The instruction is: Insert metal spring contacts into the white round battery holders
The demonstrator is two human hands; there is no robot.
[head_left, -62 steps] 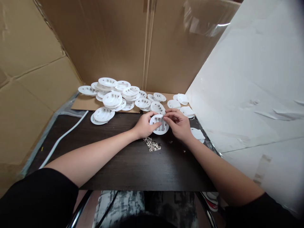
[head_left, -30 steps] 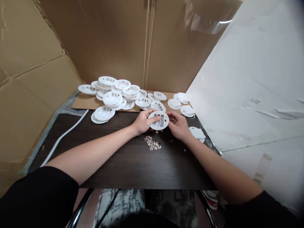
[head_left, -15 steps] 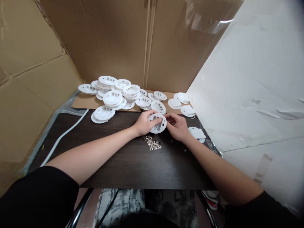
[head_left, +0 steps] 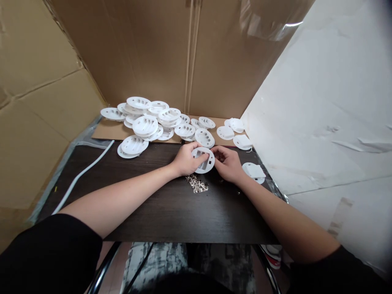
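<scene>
Tilted above the table is a round white plastic battery case (head_left: 207, 166) with a slotted compartment in its middle. My left hand (head_left: 185, 159) is closed on its left side, thumb across the face and over the compartment. At the disc's right edge my right hand (head_left: 228, 162) has its fingers curled together; whatever they may pinch is hidden. Below the disc, small shiny metal contact pieces (head_left: 197, 184) lie in a loose pile on the dark table.
Many similar white cases (head_left: 145, 125) are heaped at the back left on a cardboard sheet (head_left: 110, 132). Cases lying face down (head_left: 242, 142) are at the right. A white cable (head_left: 82, 173) crosses the left side. Cardboard walls (head_left: 147, 49) enclose the back and left.
The case in my left hand has tipped slightly and sits a little lower. Both hands stay in nearly the same place.
</scene>
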